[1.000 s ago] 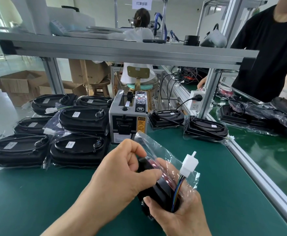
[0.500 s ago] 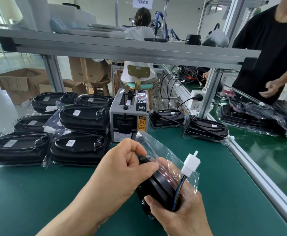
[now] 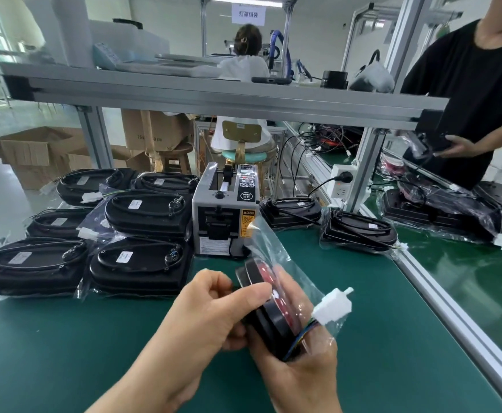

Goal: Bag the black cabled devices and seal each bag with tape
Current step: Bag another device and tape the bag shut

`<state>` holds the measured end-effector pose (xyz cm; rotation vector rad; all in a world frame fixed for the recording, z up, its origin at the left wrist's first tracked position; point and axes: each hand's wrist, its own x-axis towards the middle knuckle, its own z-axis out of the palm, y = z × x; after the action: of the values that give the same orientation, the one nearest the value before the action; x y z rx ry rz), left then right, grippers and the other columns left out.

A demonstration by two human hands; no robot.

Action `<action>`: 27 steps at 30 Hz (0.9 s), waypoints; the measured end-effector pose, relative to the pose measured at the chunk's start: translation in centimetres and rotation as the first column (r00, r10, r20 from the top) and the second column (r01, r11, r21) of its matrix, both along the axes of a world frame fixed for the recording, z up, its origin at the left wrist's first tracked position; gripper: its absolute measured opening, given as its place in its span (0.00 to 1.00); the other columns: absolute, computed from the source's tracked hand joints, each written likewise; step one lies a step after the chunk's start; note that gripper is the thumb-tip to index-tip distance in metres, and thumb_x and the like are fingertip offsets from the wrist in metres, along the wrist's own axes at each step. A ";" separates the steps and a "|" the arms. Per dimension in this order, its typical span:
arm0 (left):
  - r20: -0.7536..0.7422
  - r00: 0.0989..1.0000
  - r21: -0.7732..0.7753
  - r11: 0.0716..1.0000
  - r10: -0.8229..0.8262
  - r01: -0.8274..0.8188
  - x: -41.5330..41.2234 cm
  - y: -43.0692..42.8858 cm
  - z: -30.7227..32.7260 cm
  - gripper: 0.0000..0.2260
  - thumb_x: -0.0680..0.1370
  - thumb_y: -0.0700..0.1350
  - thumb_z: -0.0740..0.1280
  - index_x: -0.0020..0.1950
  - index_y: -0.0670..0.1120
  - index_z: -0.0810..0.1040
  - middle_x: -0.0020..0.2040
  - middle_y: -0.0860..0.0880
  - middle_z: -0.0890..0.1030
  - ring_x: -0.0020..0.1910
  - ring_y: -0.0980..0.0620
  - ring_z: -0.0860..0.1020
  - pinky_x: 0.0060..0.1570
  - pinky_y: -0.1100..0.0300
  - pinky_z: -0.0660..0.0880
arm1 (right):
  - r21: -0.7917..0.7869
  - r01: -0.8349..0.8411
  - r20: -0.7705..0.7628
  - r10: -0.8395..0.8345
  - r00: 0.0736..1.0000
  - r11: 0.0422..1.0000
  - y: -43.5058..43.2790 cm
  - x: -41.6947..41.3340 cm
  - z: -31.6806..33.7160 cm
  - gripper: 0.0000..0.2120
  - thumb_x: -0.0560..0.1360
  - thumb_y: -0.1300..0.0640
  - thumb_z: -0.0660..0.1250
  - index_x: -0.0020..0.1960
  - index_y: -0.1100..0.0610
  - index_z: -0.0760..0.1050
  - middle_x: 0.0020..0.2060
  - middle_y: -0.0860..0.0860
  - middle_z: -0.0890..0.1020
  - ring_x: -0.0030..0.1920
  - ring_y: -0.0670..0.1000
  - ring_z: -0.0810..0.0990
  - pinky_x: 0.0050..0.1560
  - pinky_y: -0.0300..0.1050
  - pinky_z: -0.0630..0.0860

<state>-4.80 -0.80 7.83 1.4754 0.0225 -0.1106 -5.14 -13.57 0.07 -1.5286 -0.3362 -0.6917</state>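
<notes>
Left hand (image 3: 211, 314): lower centre, thumb and fingers pinching black device (image 3: 269, 314).
Right hand (image 3: 303, 371): fingers curled round device through clear bag (image 3: 276, 254).

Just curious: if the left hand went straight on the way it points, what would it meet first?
The black device in the clear bag, which the left hand grips; depth beyond it is unclear.

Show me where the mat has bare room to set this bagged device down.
Bare green mat lies in front of the bagged stack, and between the right hand and the rail. Crowded around the tape dispenser.
</notes>
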 end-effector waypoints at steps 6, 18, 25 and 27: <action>0.182 0.983 0.087 0.996 -0.013 -0.003 0.8 1.0 0.2 0.27 0.55 0.58 0.78 0.47 0.46 0.78 0.38 0.49 0.82 0.37 0.54 0.78 0.38 0.63 0.75 | -0.074 -0.098 0.020 0.100 0.995 0.992 0.5 0.6 0.0 0.43 0.65 0.65 0.80 0.75 0.47 0.67 0.70 0.55 0.75 0.70 0.58 0.75 0.68 0.55 0.73; 0.309 0.946 0.345 0.939 -0.100 -0.013 -0.9 1.8 -3.8 0.23 0.55 0.54 0.78 0.46 0.62 0.74 0.33 0.54 0.78 0.31 0.53 0.75 0.40 0.50 0.77 | -0.435 -0.210 -0.297 0.080 0.951 0.876 -5.2 -3.2 -0.9 0.19 0.83 0.60 0.60 0.73 0.65 0.68 0.72 0.45 0.71 0.64 0.31 0.73 0.71 0.41 0.68; 0.469 0.876 0.478 0.866 -0.113 -0.144 -1.7 0.3 -6.2 0.23 0.57 0.59 0.72 0.49 0.66 0.70 0.37 0.58 0.78 0.34 0.59 0.75 0.39 0.72 0.70 | -0.089 -0.209 -0.447 0.148 0.882 0.974 -4.0 -5.0 2.6 0.55 0.48 0.26 0.76 0.72 0.37 0.63 0.63 0.21 0.70 0.67 0.30 0.70 0.64 0.32 0.71; 0.496 0.859 0.504 0.847 -0.127 -0.166 -1.9 -0.1 -6.6 0.22 0.57 0.58 0.69 0.50 0.67 0.69 0.40 0.59 0.78 0.35 0.60 0.74 0.39 0.73 0.69 | -0.063 -0.186 -0.519 0.127 0.845 0.980 -2.8 -4.6 3.2 0.53 0.49 0.40 0.79 0.70 0.33 0.59 0.53 0.16 0.72 0.58 0.25 0.74 0.52 0.21 0.71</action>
<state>-6.65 -0.85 1.25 2.0268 -0.4000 0.3446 -9.78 -16.38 3.29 -1.7053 -0.0901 -0.1166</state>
